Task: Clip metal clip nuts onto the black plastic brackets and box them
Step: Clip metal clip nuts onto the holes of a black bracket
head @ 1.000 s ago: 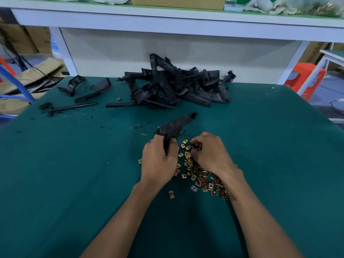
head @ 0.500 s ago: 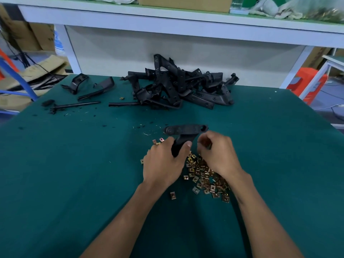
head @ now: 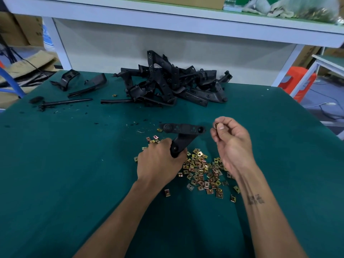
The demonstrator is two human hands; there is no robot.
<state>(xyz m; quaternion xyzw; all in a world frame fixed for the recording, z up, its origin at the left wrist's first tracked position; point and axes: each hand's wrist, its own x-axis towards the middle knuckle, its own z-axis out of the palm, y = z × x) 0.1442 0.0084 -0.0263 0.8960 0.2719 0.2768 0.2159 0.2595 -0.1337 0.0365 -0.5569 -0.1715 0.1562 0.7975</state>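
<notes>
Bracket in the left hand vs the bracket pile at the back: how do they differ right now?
The held bracket is single, gripped by the left hand at its lower leg, raised above the loose clip nuts; the bracket pile is many pieces tangled on the green table, untouched. The held one faces a clip nut pinched in the right hand; the pile sits far from both hands. Both are black plastic.
</notes>
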